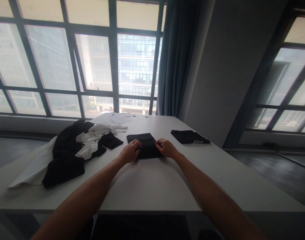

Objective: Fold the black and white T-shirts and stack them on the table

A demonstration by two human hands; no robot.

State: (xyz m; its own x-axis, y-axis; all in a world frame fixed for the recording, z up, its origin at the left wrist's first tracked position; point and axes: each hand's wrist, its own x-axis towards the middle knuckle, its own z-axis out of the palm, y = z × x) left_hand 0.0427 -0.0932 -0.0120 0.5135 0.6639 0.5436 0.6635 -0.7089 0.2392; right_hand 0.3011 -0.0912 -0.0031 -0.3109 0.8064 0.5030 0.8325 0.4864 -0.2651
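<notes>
Hands are seen gripping a folded black garment (145, 145) at mid-surface (147, 186): left hand (130, 151) closed on its left edge, right hand (166, 147) on its right. Loose clothes (75, 146) are heaped near the left edge.

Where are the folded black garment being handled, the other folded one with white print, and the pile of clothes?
Folded black garment (145, 144): head view, its top face.
Printed folded garment (188, 136): head view, its middle.
Clothes pile (67, 150): head view, black cloth.

Both bare arms stretch forward — left hand (129, 150) and right hand (166, 148) lie knuckles-up, fingers curled down, near each other.
</notes>
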